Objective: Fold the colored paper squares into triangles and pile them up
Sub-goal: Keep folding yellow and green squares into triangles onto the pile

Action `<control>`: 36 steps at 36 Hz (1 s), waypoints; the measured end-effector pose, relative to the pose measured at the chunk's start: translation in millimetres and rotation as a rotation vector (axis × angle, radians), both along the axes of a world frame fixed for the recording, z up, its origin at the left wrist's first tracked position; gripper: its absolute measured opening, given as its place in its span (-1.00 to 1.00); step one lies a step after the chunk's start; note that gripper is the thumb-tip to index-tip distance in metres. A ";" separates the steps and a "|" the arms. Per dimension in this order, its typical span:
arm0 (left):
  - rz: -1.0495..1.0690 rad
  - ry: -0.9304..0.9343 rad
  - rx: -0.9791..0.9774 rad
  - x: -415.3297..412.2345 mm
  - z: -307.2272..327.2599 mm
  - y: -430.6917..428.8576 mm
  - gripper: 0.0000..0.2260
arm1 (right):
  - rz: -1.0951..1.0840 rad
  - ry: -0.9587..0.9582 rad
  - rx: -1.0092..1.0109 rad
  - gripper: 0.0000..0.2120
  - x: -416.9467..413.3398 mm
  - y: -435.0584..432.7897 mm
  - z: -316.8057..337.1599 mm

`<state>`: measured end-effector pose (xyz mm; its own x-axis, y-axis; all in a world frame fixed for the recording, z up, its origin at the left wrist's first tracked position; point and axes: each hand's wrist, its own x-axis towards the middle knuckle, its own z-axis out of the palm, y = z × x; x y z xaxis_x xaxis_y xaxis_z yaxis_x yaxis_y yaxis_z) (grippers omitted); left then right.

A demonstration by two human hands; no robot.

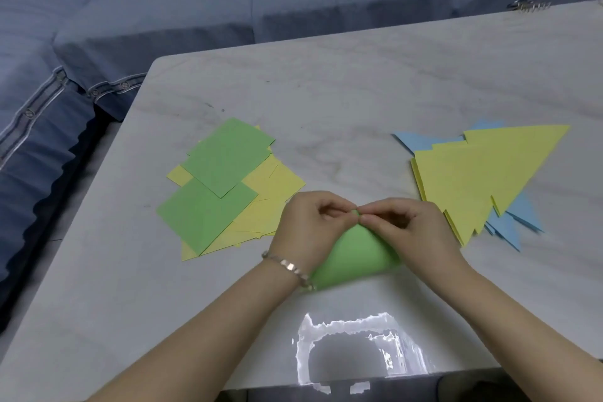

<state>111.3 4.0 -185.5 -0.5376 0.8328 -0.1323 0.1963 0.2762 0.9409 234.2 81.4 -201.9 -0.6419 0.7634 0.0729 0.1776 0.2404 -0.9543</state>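
Where the marble table (359,91) holds loose squares (225,157) left and piled triangles (473,173) right, a green sheet (352,254) curls up between.
Left hand (306,225) and right hand (414,228), fingers curled, knuckles raised, pinch its corners together at the top.

No readable text, label or number shows anywhere.

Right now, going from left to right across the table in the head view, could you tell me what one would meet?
Squares → left hand → green sheet, pinched by both hands → right hand → triangles.
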 end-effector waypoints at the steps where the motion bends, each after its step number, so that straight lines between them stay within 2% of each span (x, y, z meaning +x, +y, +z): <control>1: -0.003 0.009 -0.012 -3.3 -4.3 5.6 -0.77 | -0.013 -0.018 0.012 -0.82 -2.7 4.4 -2.7; 3: 0.015 0.023 -0.048 -8.8 -15.0 17.0 -0.77 | -0.038 -0.088 0.103 -0.90 -6.9 11.6 -12.0; 6: 0.043 0.089 -0.130 -15.8 -30.5 30.8 -0.85 | -0.064 -0.249 0.524 -0.93 -11.0 16.3 -31.7; 8: 0.045 0.158 -0.178 -19.3 -37.6 36.5 -0.91 | -0.002 -0.279 0.733 -0.80 -10.3 13.5 -44.0; 10: 0.051 0.212 -0.203 -21.3 -43.6 39.7 -0.88 | 0.118 -0.303 0.827 -0.72 -7.7 8.8 -52.8; 13: 0.046 0.254 -0.221 -21.6 -49.9 40.3 -0.86 | 0.235 -0.355 0.859 -0.70 -3.1 1.3 -66.3; 18: 0.042 0.272 -0.190 -22.8 -53.2 38.2 -0.95 | 0.251 -0.304 0.890 -0.58 4.1 -11.6 -74.0; 23: 0.053 0.269 -0.169 -23.6 -56.1 37.7 -0.95 | 0.247 -0.282 0.948 -0.70 15.9 -23.8 -75.9; 27: 0.053 0.268 -0.151 -23.9 -57.6 37.4 -0.95 | 0.228 -0.309 0.952 -0.69 17.2 -28.9 -76.1; 33: 0.043 0.260 -0.138 -26.2 -59.6 35.8 -0.95 | 0.117 -0.360 0.922 -0.55 19.7 -36.2 -73.1; 36: 0.035 0.262 -0.127 -26.5 -60.1 35.3 -0.95 | 0.064 -0.396 0.913 -0.57 24.3 -34.7 -70.2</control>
<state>84.9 39.3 -245.6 -0.5956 0.7986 -0.0865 0.4166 0.3992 0.8168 258.5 46.7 -272.1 -0.7848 0.4844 0.3866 0.4043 0.8729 -0.2730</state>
